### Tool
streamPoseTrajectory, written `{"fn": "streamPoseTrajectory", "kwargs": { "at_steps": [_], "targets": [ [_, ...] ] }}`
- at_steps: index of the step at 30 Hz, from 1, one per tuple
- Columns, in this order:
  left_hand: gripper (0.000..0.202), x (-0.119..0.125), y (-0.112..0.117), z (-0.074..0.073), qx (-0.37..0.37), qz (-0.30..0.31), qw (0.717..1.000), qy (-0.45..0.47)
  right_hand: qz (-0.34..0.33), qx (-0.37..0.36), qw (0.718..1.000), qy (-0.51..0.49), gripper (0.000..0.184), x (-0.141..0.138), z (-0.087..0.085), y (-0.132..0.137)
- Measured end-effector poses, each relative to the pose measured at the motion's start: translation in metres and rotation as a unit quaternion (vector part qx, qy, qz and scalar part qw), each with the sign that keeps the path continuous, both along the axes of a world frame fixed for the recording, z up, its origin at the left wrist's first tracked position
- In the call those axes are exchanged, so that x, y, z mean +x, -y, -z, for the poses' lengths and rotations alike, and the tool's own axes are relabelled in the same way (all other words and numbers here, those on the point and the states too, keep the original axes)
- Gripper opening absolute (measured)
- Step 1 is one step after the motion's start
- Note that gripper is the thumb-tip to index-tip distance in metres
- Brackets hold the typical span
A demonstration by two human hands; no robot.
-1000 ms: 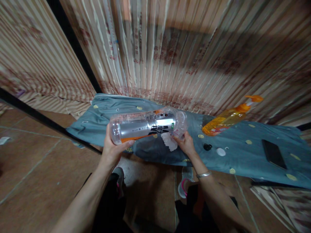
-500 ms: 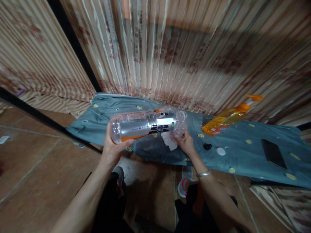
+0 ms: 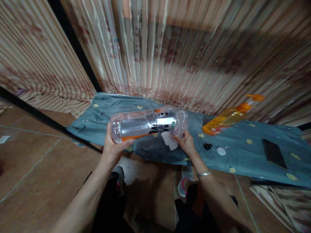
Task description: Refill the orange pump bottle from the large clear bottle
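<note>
My left hand (image 3: 113,147) grips the base end of a large clear plastic bottle (image 3: 145,124) with a silver and orange label, held sideways above a table covered in a blue-grey cloth (image 3: 243,155). My right hand (image 3: 186,142) is closed in a pinch at the bottle's neck end, holding a small white wad, perhaps tissue or a cloth (image 3: 169,140), against it.
An orange pump bottle of liquid (image 3: 227,119) lies tilted on the cloth to the right. A black cap (image 3: 207,146) and a white cap (image 3: 221,151) rest near it, and a dark phone (image 3: 274,153) lies further right. Striped curtains hang behind. My shoes show on the tiled floor.
</note>
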State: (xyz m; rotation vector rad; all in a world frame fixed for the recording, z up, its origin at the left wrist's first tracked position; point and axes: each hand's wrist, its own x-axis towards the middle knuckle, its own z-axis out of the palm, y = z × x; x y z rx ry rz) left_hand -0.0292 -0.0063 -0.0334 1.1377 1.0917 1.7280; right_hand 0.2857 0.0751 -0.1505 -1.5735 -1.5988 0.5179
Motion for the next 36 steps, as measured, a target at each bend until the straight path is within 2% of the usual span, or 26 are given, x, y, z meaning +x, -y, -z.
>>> {"fn": "streamPoseTrajectory", "kwargs": {
  "at_steps": [3, 10, 18, 26, 36],
  "targets": [
    [0.094, 0.0007, 0.0003, -0.0025, -0.037, 0.015, 0.999, 0.036, 0.002, 0.004, 1.0, 0.004, 0.056, -0.0002, 0.0002, 0.0001],
    [0.1, 0.0028, 0.0009, -0.0059, -0.052, 0.011, 0.997, 0.06, 0.008, 0.006, 1.0, 0.005, 0.056, -0.0004, 0.0002, -0.0007],
    [0.099, 0.0031, 0.002, -0.0061, -0.071, -0.002, 0.995, 0.071, 0.0, -0.013, 1.0, -0.003, 0.054, -0.0021, -0.0036, 0.0007],
    [0.098, 0.0019, 0.0022, -0.0023, -0.081, 0.008, 0.994, 0.072, -0.015, 0.001, 1.0, -0.009, 0.052, -0.0026, -0.0006, 0.0],
    [0.091, 0.0022, -0.0001, -0.0051, -0.088, 0.02, 0.993, 0.074, -0.016, 0.009, 1.0, -0.025, 0.052, -0.0061, -0.0025, -0.0001]
  ]
}}
